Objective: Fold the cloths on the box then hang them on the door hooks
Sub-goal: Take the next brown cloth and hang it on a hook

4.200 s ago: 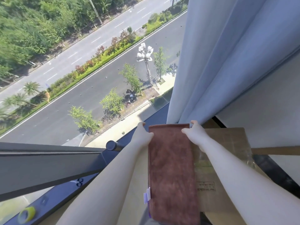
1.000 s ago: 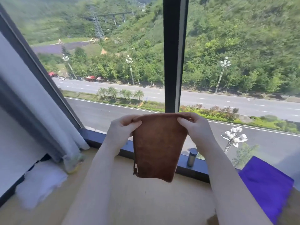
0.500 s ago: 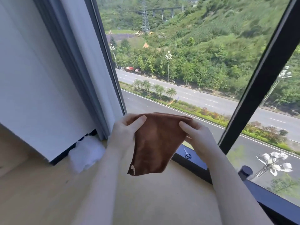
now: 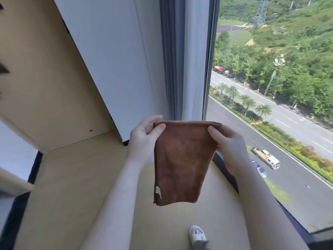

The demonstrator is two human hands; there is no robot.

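Observation:
A folded brown cloth (image 4: 182, 159) hangs in the air in front of me, its folded edge on top and a small white tag near its lower left corner. My left hand (image 4: 144, 139) pinches the top left corner between thumb and fingers. My right hand (image 4: 228, 141) pinches the top right corner the same way. The box and the door hooks are out of view.
A wooden panel (image 4: 45, 78) and a white wall (image 4: 115, 60) stand to the left. A grey curtain (image 4: 173, 56) hangs beside the big window (image 4: 270, 87) on the right. Beige floor (image 4: 72, 195) lies below, with my white shoe (image 4: 197, 235) near the bottom edge.
The cloth, flat under both hands before, is now lifted and hanging from both hands. My view has swung left from the window toward the wall and wooden panel.

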